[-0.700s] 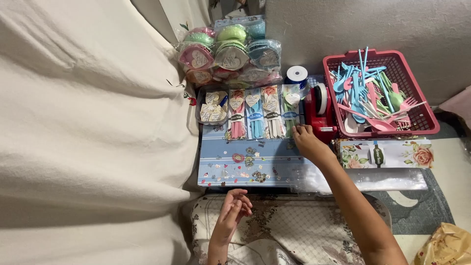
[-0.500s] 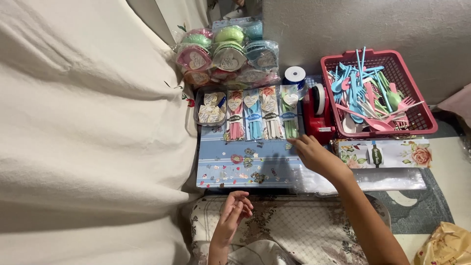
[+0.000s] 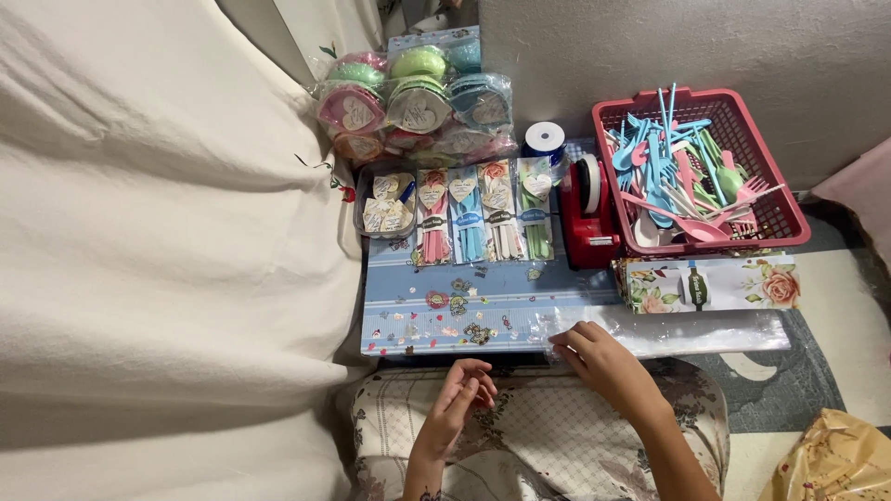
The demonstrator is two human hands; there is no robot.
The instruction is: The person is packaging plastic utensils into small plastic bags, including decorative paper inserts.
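Right hand [image 3: 605, 357] rests on clear plastic bags [image 3: 687, 331] beside blue board [image 3: 464, 306]

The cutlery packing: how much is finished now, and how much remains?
Done: four packed cutlery sets lie in a row on the blue board. In hand: the right hand touches the clear plastic bags; the left hand is empty. Left: loose cutlery fills the red basket.

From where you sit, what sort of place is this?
Probably a home corner used for packing party favours by hand: a red basket of plastic cutlery, a red tape dispenser, and wrapped cutlery sets lined up on a small blue table beside a bed.
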